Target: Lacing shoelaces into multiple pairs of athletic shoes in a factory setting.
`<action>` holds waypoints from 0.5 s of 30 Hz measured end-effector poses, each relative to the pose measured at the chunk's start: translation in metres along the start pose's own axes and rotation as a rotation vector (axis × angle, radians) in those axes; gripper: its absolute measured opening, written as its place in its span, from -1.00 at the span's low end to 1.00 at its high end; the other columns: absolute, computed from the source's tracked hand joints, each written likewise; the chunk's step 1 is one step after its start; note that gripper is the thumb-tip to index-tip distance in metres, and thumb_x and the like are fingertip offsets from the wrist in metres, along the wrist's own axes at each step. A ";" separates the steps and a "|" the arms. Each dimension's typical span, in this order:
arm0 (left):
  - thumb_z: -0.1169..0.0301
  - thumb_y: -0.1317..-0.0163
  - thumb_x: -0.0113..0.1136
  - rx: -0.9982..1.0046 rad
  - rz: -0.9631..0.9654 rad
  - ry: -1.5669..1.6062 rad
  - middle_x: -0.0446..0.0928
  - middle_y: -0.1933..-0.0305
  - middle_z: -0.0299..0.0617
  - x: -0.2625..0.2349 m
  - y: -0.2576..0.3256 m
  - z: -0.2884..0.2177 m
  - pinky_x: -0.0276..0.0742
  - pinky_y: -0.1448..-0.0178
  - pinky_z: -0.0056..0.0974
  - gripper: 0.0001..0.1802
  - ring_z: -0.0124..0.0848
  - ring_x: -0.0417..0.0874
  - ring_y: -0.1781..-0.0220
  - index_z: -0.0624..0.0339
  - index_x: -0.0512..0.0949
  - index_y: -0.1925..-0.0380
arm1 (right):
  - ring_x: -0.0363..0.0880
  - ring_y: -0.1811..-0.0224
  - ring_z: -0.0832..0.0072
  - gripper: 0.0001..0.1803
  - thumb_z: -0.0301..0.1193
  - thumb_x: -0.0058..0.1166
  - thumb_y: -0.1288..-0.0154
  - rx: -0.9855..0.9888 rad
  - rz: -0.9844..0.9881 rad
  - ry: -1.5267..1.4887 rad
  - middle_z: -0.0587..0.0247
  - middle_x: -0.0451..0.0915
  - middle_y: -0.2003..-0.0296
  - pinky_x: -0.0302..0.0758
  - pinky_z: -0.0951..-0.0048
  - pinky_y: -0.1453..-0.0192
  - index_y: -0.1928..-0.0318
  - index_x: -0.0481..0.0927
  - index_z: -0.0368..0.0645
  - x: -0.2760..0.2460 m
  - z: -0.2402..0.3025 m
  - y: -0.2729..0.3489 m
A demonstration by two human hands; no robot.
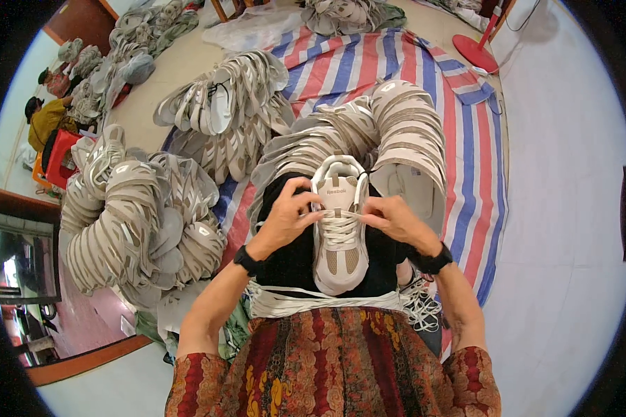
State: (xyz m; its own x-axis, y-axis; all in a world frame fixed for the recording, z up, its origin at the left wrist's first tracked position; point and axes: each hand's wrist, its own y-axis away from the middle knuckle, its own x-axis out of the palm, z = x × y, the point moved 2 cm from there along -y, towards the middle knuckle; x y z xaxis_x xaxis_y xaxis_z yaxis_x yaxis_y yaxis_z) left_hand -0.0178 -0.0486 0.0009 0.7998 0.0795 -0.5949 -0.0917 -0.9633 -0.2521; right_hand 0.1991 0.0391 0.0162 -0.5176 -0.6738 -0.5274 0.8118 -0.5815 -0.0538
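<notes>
A beige and white shoe upper [339, 267] lies over my black-covered lap, toe toward me. White shoelace [341, 229] crosses its front in several rows below the tongue [339, 190]. At the upper's left edge, my left hand [285, 214] has curled fingers, with thumb and fingertip pinched at the lace near the top rows. Opposite it, my right hand [395, 219] pinches the lace between thumb and forefinger at the right eyelets. Loose white laces [285, 302] lie across my waist. More laces [421, 306] hang in a tangle by my right thigh.
Bundled shoe uppers [410, 132] lie just beyond my lap. Other piles stand to the left [118, 222] and farther ahead [222, 104]. A striped plastic sheet [473, 201] covers the floor. A red stand base [475, 53] is far right; a person in yellow [49, 121] sits far left.
</notes>
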 end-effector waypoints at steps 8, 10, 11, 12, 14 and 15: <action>0.43 -0.09 0.12 -0.808 0.031 0.003 0.38 0.71 -0.38 -0.115 0.168 0.067 0.17 0.59 -0.50 -0.84 -0.65 0.30 0.67 0.30 0.57 0.56 | 0.33 0.61 0.61 -0.82 -0.43 0.00 -0.15 0.428 -0.054 0.250 0.28 0.39 0.69 0.29 0.56 0.49 0.46 0.51 -0.32 -0.181 -0.051 0.135; 0.44 -0.07 0.12 -0.924 -0.128 -0.006 0.33 0.73 -0.40 -0.148 0.230 0.072 0.09 0.64 -0.47 -0.85 -0.65 0.25 0.71 0.27 0.58 0.58 | 0.34 0.61 0.57 -0.81 -0.43 0.00 -0.15 0.478 -0.195 0.366 0.26 0.38 0.71 0.29 0.54 0.49 0.49 0.50 -0.33 -0.215 -0.058 0.176; 0.45 -0.07 0.12 -0.913 -0.145 -0.061 0.33 0.73 -0.40 -0.164 0.256 0.077 0.09 0.64 -0.47 -0.86 -0.66 0.25 0.70 0.27 0.57 0.58 | 0.34 0.62 0.57 -0.83 -0.45 0.00 -0.14 0.518 -0.263 0.444 0.25 0.38 0.71 0.29 0.53 0.50 0.48 0.50 -0.34 -0.230 -0.060 0.197; 0.46 -0.06 0.12 -0.906 -0.170 -0.126 0.33 0.73 -0.40 -0.176 0.280 0.075 0.09 0.64 -0.46 -0.87 -0.67 0.26 0.69 0.28 0.57 0.58 | 0.33 0.64 0.56 -0.84 -0.46 0.00 -0.14 0.547 -0.329 0.514 0.24 0.38 0.72 0.30 0.52 0.50 0.47 0.50 -0.34 -0.239 -0.068 0.214; 0.47 -0.06 0.11 -0.929 -0.252 -0.214 0.37 0.72 -0.34 -0.183 0.302 0.073 0.14 0.61 -0.42 -0.87 -0.60 0.30 0.69 0.29 0.55 0.59 | 0.36 0.58 0.52 -0.85 -0.46 0.01 -0.14 0.595 -0.461 0.561 0.22 0.39 0.67 0.31 0.50 0.47 0.46 0.50 -0.32 -0.252 -0.078 0.248; 0.48 -0.06 0.10 -0.956 -0.340 -0.305 0.40 0.70 -0.29 -0.187 0.314 0.072 0.20 0.58 -0.39 -0.87 -0.52 0.35 0.68 0.30 0.54 0.59 | 0.38 0.53 0.49 -0.85 -0.45 0.01 -0.14 0.636 -0.587 0.605 0.21 0.41 0.62 0.32 0.48 0.43 0.44 0.51 -0.31 -0.254 -0.082 0.263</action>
State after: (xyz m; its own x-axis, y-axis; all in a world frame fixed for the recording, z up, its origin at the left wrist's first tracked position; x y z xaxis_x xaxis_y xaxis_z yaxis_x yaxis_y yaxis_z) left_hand -0.2393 -0.3478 -0.0219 0.5005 0.3159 -0.8060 0.7202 -0.6686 0.1852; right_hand 0.5661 0.0947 0.0666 -0.4200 0.0286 -0.9071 0.0961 -0.9925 -0.0757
